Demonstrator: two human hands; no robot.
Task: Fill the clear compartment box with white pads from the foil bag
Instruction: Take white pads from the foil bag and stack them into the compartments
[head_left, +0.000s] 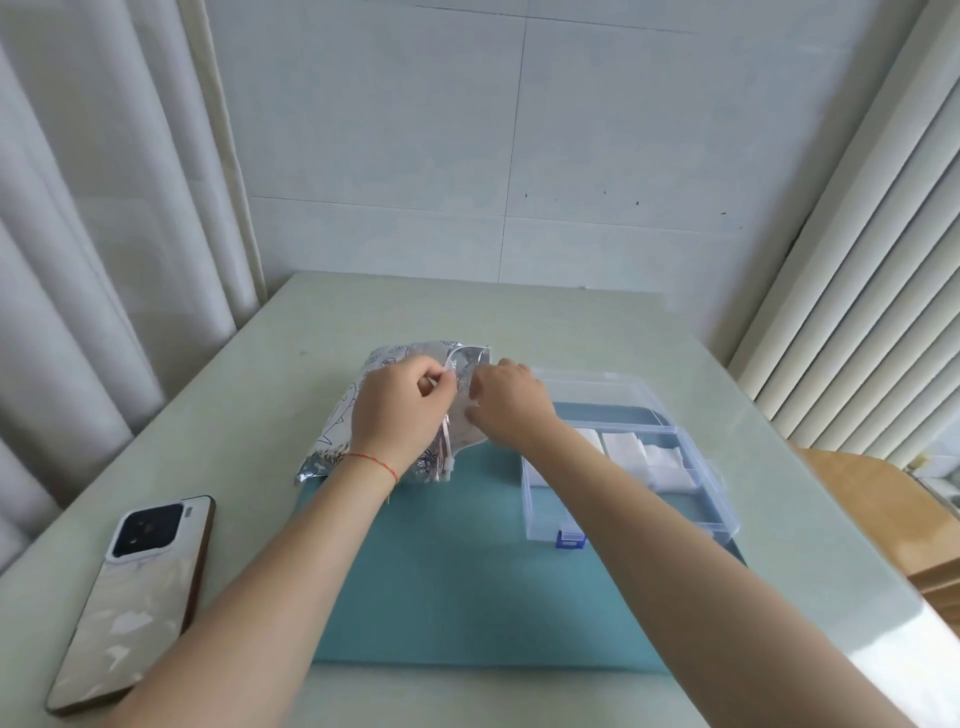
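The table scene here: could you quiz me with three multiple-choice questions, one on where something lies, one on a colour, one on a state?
1. Where does the phone lie?
A. inside the box
B. on the table, left of the teal mat
C. on top of the foil bag

2. What colour is the latch on the clear compartment box?
A. blue
B. red
C. yellow

3. What state is the box lid in?
A. shut and latched
B. taken off and laid on the phone
C. open, tipped back

Answers:
1. B: it rests on the pale table beside the teal mat.
2. A: the clip at the box's near edge is blue.
3. C: the white pads lie uncovered while both hands, left hand and right hand, work at the foil bag.
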